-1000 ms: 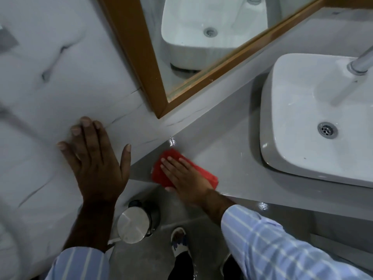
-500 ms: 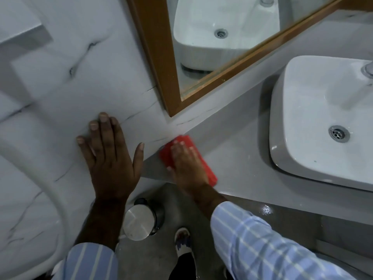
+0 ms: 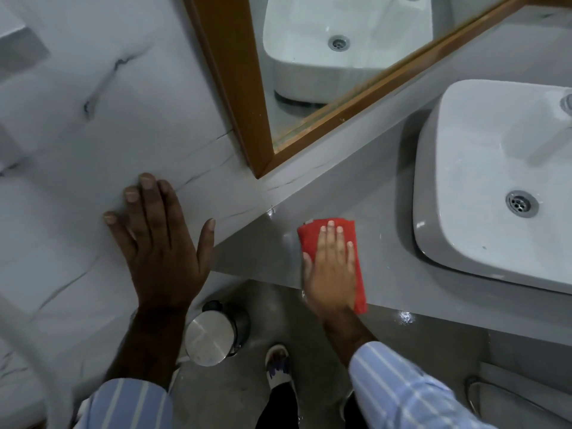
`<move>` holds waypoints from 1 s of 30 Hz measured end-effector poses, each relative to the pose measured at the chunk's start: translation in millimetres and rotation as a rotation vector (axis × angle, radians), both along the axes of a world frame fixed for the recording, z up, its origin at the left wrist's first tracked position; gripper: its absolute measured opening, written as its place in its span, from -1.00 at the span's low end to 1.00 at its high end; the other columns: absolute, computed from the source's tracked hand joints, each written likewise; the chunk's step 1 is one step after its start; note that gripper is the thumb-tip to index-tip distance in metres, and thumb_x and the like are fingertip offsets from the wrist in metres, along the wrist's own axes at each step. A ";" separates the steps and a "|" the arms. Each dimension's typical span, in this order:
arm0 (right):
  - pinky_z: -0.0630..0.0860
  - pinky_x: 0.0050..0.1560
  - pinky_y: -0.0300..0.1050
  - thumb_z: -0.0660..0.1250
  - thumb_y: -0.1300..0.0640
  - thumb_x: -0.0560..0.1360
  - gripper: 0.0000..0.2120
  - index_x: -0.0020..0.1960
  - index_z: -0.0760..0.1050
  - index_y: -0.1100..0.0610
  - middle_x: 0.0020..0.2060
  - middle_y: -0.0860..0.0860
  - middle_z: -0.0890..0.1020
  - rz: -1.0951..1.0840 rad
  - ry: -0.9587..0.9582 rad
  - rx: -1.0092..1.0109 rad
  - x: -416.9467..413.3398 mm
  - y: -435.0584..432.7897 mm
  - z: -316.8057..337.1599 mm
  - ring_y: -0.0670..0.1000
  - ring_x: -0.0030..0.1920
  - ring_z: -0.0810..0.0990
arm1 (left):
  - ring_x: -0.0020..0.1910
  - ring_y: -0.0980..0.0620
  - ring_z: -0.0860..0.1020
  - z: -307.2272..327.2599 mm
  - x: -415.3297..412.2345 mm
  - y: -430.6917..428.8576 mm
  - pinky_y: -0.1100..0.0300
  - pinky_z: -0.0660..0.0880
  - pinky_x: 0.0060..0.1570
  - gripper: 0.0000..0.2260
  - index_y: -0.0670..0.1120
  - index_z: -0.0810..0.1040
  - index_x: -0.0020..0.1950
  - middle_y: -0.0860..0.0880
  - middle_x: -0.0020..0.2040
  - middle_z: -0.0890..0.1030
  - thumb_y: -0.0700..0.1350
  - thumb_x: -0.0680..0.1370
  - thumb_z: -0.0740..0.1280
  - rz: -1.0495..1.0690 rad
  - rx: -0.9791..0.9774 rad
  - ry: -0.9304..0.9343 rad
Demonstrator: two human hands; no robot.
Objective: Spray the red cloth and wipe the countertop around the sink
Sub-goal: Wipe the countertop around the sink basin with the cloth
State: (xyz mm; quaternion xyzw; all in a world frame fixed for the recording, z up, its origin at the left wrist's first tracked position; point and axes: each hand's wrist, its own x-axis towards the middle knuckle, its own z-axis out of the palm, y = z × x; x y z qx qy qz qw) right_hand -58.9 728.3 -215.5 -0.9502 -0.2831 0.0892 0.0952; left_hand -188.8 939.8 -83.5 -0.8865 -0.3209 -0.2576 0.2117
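- Pressing flat on the folded red cloth (image 3: 332, 243), the right hand (image 3: 331, 274) has its fingers straight and close together, palm down, gripping nothing.
- The cloth lies on the smooth grey countertop (image 3: 263, 246), near its front edge, left of the white rectangular ceramic sink (image 3: 495, 181) and apart from it.
- The left hand (image 3: 161, 243) rests open, fingers spread, against the white marble-veined wall (image 3: 93, 134).
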 end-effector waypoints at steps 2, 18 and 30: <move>0.05 0.62 0.19 0.18 -0.13 0.68 -0.34 0.65 0.18 0.20 0.63 0.17 0.29 0.117 0.066 0.118 -17.7 39.5 3.3 0.19 0.64 0.21 | 0.70 -0.12 -0.27 -0.8 -0.5 0.2 -0.12 -0.28 0.65 -0.18 -0.26 -0.08 0.68 -0.40 0.58 0.26 0.17 0.68 0.27 -0.007 -0.002 -0.011; 0.05 0.67 0.19 -0.02 -0.27 0.71 -0.28 0.70 -0.04 0.14 0.70 0.08 0.05 0.259 0.055 -0.024 45.7 -40.4 7.3 0.10 0.70 -0.06 | 0.59 -0.38 0.09 -1.7 6.0 -6.5 -0.11 -0.28 0.65 -0.18 -0.25 -0.09 0.68 -0.43 0.60 0.24 0.17 0.68 0.26 0.012 -0.068 -0.031; 0.57 0.22 0.06 0.58 -0.19 0.42 -0.35 0.30 0.50 0.21 0.20 0.17 0.61 -0.366 0.416 -0.087 35.9 -92.3 69.4 0.19 0.19 0.60 | 0.24 -0.21 0.62 -62.8 113.2 -111.0 0.02 0.52 0.18 -0.62 -0.21 0.55 0.29 -0.24 0.24 0.65 0.05 0.63 0.39 -0.184 -1.172 0.148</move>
